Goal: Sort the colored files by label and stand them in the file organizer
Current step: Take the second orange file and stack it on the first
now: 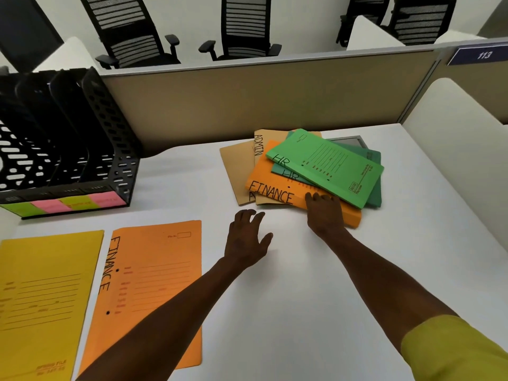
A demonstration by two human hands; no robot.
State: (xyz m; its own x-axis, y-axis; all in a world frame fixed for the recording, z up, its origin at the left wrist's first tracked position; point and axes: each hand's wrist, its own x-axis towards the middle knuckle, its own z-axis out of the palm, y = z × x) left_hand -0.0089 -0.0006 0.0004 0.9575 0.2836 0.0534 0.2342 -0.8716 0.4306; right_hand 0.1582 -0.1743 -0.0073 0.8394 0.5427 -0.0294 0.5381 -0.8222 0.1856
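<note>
A pile of files lies at the desk's far right. A light green HR file (330, 166) tops it, over a darker green HR file (375, 188), an orange FINANCE file (270, 185) and brown ADMIN files (237, 167). My right hand (325, 213) rests on the near edge of the pile's orange FINANCE file, its fingertips at the light green file's edge. My left hand (247, 237) hovers with fingers spread over the desk, left of the pile, holding nothing. Another orange FINANCE file (156, 281) and a yellow file (41, 298) lie flat at the near left. The black file organizer (110, 127) stands at the far left.
Green and pink sticky labels (68, 206) line the organizer's front base. A beige partition (247, 97) runs behind the white desk (302, 270), and a white divider (453, 127) closes the right side. Office chairs stand beyond the partition.
</note>
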